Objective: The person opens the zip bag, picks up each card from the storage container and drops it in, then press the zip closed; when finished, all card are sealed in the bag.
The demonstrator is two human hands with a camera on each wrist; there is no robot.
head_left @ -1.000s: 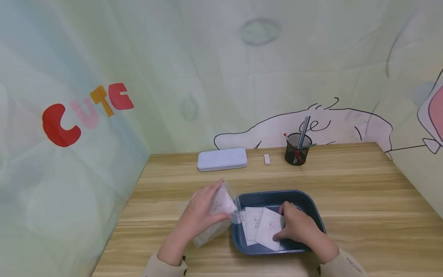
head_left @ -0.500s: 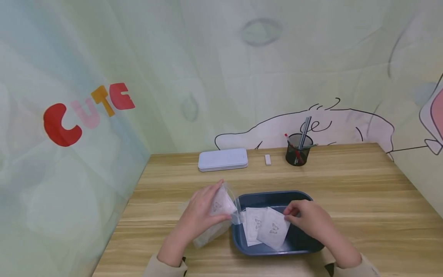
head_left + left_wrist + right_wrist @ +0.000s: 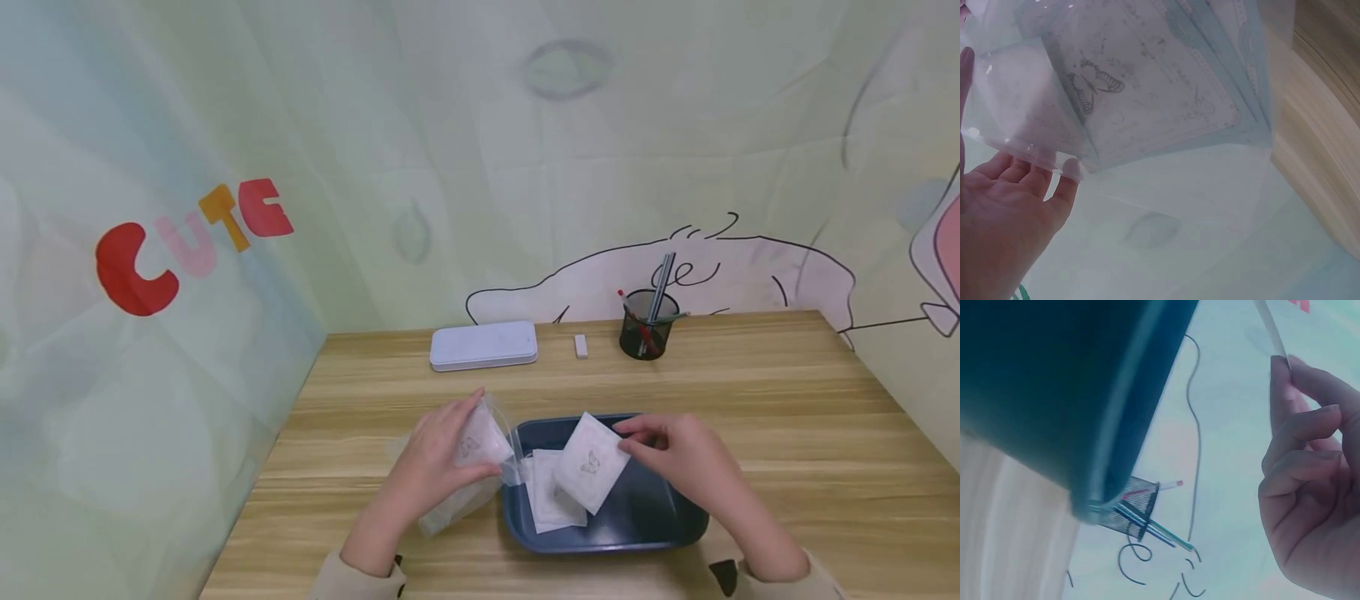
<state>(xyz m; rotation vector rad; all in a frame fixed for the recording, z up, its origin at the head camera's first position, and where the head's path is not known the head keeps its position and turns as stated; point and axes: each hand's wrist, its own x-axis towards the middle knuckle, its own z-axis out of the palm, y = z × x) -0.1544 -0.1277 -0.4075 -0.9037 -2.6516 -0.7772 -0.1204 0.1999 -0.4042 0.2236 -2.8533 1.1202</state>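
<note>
So the right hand [image 3: 678, 454] is pinching a white square packet [image 3: 591, 462] by its upper right corner, thumb and fingers [image 3: 1300, 415] curling round the edge, and it's hanging tilted just above the dark blue tray [image 3: 663, 525]. There's a little butterfly print on the packet's face. A second white packet [image 3: 547, 504] is lying flat in the tray underneath, partly covered by the one being held up.

The left hand [image 3: 435, 467] is gripping a clear plastic bag [image 3: 480, 450] just left of the tray, on the bench [image 3: 787, 417]. Fingers are wrapping round the bag's near side and it's standing tilted, with its mouth pointing toward the tray. In the left wrist view you can see more butterfly-print packets sitting inside the bag [image 3: 1147, 87], with the fingertips [image 3: 1069, 172] pressing against the plastic from below.

Further back on the bench, near the wall, a flat white case [image 3: 483, 345] is lying next to a small white eraser-looking block [image 3: 581, 346], and then a black mesh pen cup [image 3: 643, 324] with a few pens sticking out. The right wrist view is catching that cup [image 3: 1129, 515] too, past the tray's rim [image 3: 1129, 425]. The wall is showing "CUTE" lettering [image 3: 191, 246] on the left side.
</note>
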